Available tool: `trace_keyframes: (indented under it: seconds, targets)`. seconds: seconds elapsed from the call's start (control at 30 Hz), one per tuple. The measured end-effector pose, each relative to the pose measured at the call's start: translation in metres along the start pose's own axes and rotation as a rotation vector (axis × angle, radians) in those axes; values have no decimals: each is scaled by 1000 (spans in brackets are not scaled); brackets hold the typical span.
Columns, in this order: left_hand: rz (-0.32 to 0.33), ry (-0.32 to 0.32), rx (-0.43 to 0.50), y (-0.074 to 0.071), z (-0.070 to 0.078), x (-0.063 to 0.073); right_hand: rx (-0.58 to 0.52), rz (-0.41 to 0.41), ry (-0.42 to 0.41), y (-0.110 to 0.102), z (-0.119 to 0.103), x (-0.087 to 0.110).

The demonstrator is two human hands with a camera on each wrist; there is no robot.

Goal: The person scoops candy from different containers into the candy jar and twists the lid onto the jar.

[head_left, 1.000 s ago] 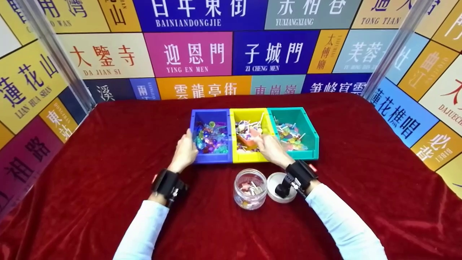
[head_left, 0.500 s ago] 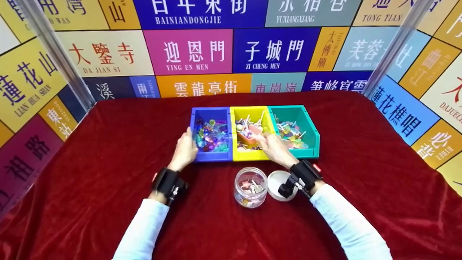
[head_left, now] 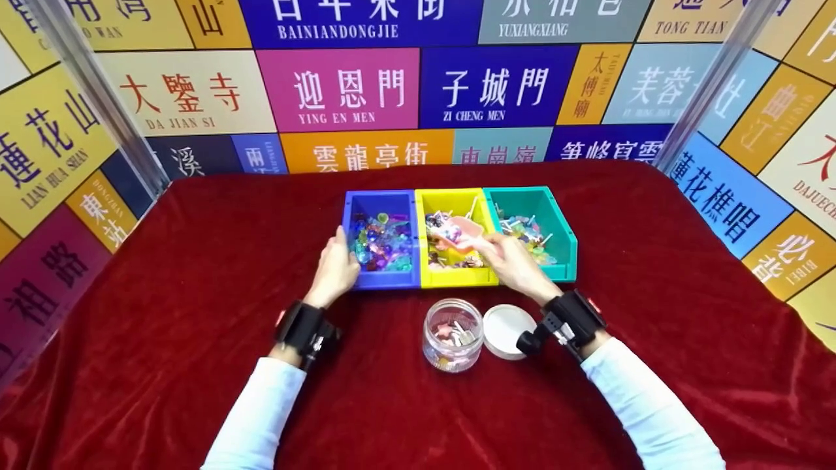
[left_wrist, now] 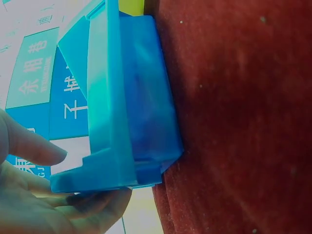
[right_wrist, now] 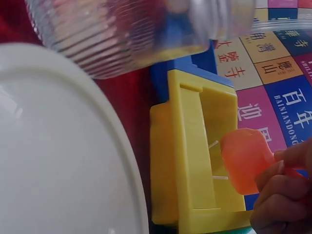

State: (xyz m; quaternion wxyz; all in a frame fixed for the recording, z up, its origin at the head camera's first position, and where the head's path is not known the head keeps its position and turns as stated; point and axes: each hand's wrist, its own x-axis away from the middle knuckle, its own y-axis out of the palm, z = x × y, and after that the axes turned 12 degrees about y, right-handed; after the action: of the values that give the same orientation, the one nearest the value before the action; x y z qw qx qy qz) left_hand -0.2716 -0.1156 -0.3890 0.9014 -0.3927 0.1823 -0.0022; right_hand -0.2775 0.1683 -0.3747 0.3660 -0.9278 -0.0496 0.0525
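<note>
The left hand (head_left: 335,267) grips the left side of the blue bin (head_left: 385,281), red cloth (head_left: 241,261) stretching away to its left. Over the joined yellow bin (head_left: 457,279), a pink scoop (right_wrist: 246,158) bears small mixed pieces, while an open jar (head_left: 452,367) stands nearer the person. The right hand (head_left: 516,261) pinches the scoop's handle beside the green bin (head_left: 560,272), above a white lid (head_left: 506,328), with cloth reaching rightward.

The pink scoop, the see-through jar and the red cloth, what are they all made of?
The scoop: likely plastic, smooth and evenly coloured.
The jar: clear and shiny with ribbed sides, plastic or glass; I can't tell.
The red cloth: probably velvet, with a soft sheen along its folds.
</note>
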Motion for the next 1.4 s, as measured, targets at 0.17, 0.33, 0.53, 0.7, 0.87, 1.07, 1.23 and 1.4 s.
trace_keyframes:
  seconds: [0.17, 0.33, 0.53, 0.7, 0.87, 1.07, 1.23, 1.4]
  targets:
    - [84, 36, 13, 1, 2, 1, -112, -20, 6, -6, 5, 2]
    - [346, 211, 56, 2, 6, 1, -161, -20, 67, -13, 10, 5]
    - [415, 340, 130, 4, 17, 3, -281, -71, 94, -22, 12, 11]
    - [334, 440, 176, 7, 31, 9, -351, -108, 96, -29, 10, 18]
    - [172, 483, 250, 12, 42, 17, -380, -104, 78, -34, 10, 28]
    - [-118, 465, 358, 15, 49, 25, -438, -147, 37, -40, 15, 39]
    - [-356, 470, 371, 17, 52, 30, -458, -213, -36, -45, 18, 45]
    - [-489, 515, 373, 21, 56, 33, -407, -288, -76, -50, 19, 51]
